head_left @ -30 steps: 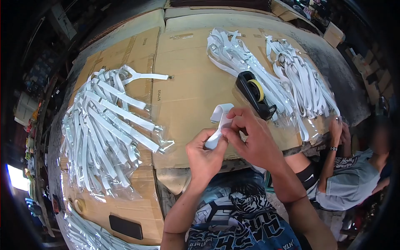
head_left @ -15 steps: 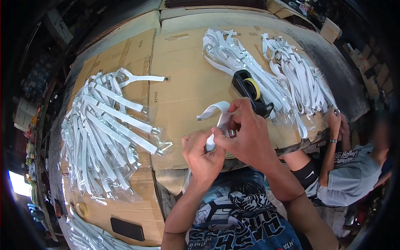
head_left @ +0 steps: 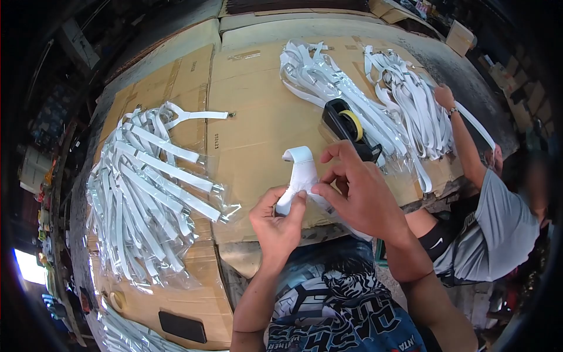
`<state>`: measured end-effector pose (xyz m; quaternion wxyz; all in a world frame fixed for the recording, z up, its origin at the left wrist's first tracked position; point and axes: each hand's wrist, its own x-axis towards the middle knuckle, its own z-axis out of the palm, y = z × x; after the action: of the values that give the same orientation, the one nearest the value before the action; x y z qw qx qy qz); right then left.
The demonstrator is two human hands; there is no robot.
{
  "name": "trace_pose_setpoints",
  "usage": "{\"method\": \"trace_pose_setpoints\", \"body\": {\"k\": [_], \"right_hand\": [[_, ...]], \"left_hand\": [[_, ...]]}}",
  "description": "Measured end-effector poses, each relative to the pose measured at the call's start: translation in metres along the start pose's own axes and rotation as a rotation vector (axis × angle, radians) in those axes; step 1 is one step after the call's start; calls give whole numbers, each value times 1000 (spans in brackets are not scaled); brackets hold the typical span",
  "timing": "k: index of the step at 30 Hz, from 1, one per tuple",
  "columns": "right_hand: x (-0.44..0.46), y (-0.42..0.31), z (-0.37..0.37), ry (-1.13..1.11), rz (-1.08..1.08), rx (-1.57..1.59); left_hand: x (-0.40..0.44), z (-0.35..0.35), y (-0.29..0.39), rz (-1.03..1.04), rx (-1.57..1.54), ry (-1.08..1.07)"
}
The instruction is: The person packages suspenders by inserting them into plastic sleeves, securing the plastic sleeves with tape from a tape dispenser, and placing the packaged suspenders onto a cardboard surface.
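Observation:
A white lanyard strap (head_left: 303,170), with its end curled over, stands up between my two hands above the cardboard. My left hand (head_left: 277,227) is closed on it, thumb pressed against the fingers at a fold. My right hand (head_left: 365,196) is at the strap's right edge, thumb touching it, with the other fingers curled; part of the grip is hidden. Below the right hand, the strap trails toward my lap, partly covered. Just beyond the right hand sits a black tape dispenser (head_left: 335,111) with a yellow roll.
Bagged white lanyards (head_left: 149,193) lie fanned out on the left. Two more lanyard piles (head_left: 328,82) lie at the back right. A dark phone (head_left: 182,327) and a tape roll (head_left: 116,299) lie front left. On the right, a co-worker (head_left: 498,217) holds a white strap.
The strap has turned more upright, its curled end now above my hands. My right hand has shifted slightly right. The co-worker's arms have spread, stretching out a strap.

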<state>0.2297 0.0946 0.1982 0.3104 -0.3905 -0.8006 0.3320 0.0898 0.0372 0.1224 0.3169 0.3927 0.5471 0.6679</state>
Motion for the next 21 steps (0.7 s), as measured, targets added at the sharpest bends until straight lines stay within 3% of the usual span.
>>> {"method": "trace_pose_setpoints", "body": {"k": [2,8,21], "right_hand": [[0,-5,-4,-19,44,62],[-2,1,3,29,-104,-31],[-1,2,4,129,-210,-195]], "left_hand": [[0,-2,-1,-18,-31,-6],[3,-5,2,-130,-100,-33],[4,-12,2,-144,-157,-113]]}}
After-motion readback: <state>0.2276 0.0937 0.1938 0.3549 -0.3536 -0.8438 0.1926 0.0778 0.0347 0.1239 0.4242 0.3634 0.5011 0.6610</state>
